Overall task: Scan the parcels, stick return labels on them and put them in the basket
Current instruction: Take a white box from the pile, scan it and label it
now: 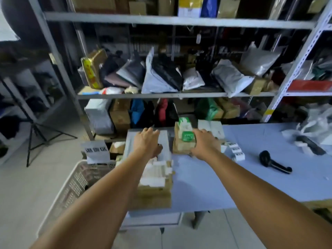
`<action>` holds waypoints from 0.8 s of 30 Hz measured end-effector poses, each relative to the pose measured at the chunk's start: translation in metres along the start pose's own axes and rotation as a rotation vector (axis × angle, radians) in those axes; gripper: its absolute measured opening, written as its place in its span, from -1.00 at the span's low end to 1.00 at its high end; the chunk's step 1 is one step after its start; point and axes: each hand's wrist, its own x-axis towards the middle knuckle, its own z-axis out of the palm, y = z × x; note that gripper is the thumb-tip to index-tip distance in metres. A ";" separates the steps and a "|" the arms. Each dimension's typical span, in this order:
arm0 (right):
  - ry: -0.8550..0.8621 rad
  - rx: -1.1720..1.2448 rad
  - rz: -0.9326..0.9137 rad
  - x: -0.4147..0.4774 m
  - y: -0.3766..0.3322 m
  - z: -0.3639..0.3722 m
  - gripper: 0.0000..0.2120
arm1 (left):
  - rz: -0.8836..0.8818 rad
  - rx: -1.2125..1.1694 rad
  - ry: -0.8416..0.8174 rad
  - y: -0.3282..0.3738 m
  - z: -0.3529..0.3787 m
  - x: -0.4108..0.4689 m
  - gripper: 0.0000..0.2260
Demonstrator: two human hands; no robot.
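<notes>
Both my arms reach forward over the blue table (206, 177). My left hand (148, 142) lies with spread fingers on a flat grey parcel (164, 139) at the table's far left. My right hand (204, 143) rests against the right side of a brown cardboard parcel with a green and white label (184, 139); whether its fingers curl round the box is not visible. A strip of white return labels (235, 150) lies just right of that hand. The black handheld scanner (273, 161) lies on the table further right. The white plastic basket (71, 186) stands on the floor at the lower left.
A stack of brown boxes with white labels (154, 182) sits under my left forearm. White boxes (212, 128) stand behind the brown parcel. Metal shelving (161, 95) packed with bagged parcels rises behind the table. A tripod (36, 137) stands at left. Clutter lies at the table's far right (310, 142).
</notes>
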 end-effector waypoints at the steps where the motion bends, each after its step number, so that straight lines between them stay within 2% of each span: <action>1: -0.015 0.017 0.008 -0.003 0.026 -0.001 -0.38 | -0.002 -0.021 -0.028 0.027 0.004 0.001 -0.56; 8: -0.066 0.075 0.041 0.012 0.172 0.006 -0.39 | -0.044 -0.111 -0.054 0.160 0.031 0.034 -0.53; 11: -0.102 0.122 0.055 0.036 0.213 0.014 -0.38 | -0.076 -0.131 -0.076 0.190 0.049 0.053 -0.61; 24: -0.259 0.266 0.052 0.199 0.313 0.076 -0.38 | -0.352 -0.390 -0.275 0.276 0.180 0.152 -0.60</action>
